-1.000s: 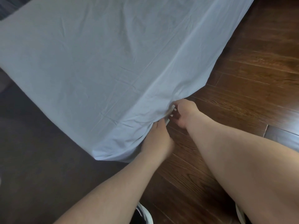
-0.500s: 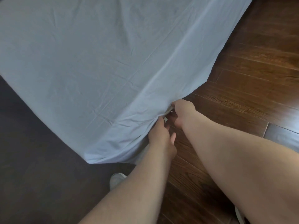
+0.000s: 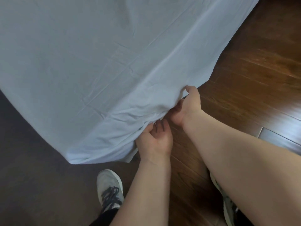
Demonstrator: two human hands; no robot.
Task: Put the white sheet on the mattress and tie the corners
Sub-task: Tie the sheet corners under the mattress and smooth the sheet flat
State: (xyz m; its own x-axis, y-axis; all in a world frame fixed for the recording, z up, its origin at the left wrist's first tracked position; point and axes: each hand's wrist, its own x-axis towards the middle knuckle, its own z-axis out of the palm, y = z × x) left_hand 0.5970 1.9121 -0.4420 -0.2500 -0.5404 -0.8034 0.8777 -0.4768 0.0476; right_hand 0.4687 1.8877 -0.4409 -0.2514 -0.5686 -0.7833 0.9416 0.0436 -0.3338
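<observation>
The white sheet (image 3: 101, 66) covers the mattress, which is fully hidden under it, and hangs over its near corner down to the floor. My right hand (image 3: 187, 106) grips the sheet's lower edge on the right side of that corner, thumb on top of the fabric. My left hand (image 3: 154, 139) is just below it, palm up, with its fingertips tucked under the bunched hem at the corner. The two hands nearly touch. Any ties at the corner are hidden by the fabric and the fingers.
Dark wooden floor (image 3: 254, 66) lies to the right of the bed and darker floor (image 3: 24, 160) to the left. My white shoe (image 3: 110, 188) stands close below the sheet corner; another shoe (image 3: 228, 204) shows under my right forearm.
The view has moved closer to the corner. My right hand has turned and taken a fuller hold of the hem; my left hand has rolled palm up under the bunched fabric.
</observation>
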